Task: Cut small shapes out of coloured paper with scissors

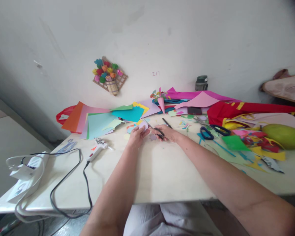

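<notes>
Near the middle of the table, my left hand [138,136] pinches a small piece of lilac paper [143,125]. Beside it, my right hand [167,133] is closed round the black handles of a pair of scissors [158,131]. Their blades point up and left, close to the lilac paper; I cannot tell whether they touch it. A small lilac paper cutout [152,137] lies on the table between my hands. Just beyond my right hand rests a black pen [166,123]. Several coloured paper scraps [130,128] lie behind my left hand.
A glue gun [98,149] with a black cord lies left, near a white power strip [27,183]. Coloured sheets [100,123] spread along the back. Right are larger scissors [213,130], paper scraps, red cloth [223,113] and a green fruit [282,135]. A paper flower cone [161,104] stands behind.
</notes>
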Demonstrator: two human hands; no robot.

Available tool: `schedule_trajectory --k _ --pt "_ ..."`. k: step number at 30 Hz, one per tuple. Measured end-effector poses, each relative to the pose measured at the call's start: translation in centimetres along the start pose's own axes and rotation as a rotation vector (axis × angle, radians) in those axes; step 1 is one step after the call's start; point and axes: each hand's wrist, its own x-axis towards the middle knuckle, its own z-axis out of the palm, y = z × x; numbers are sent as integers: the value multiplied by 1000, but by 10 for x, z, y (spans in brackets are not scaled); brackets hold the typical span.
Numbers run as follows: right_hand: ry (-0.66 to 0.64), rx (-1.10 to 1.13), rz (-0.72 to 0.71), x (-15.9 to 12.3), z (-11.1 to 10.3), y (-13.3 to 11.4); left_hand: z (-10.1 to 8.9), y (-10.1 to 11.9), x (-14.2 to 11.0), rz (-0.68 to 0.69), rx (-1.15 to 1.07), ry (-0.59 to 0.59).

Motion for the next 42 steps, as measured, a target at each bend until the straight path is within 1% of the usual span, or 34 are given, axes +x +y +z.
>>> schedule_trajectory --k 7,13,20,23,27,31,36,42 --pt "37 -56 20 -3 4 -7 1 0 -2 -12 28 -34" --pt "51 -67 5 -1 5 -4 1 0 -3 -8 24 -25" --pt "51 -7 20 -4 7 -10 2 2 -3 -18 33 8" --pt "52 12 21 -5 8 -13 1 2 -3 -17 42 -1" --pt "40 25 24 -4 7 -10 -2 1 -2 -15 27 -22" --pt "36 24 49 -1 6 -6 -2 1 -2 -22 19 2" --pt "33 38 27 0 6 -3 -1 2 -2 -35 16 12" --pt "31 31 44 1 5 1 0 3 -3 -49 -3 29"
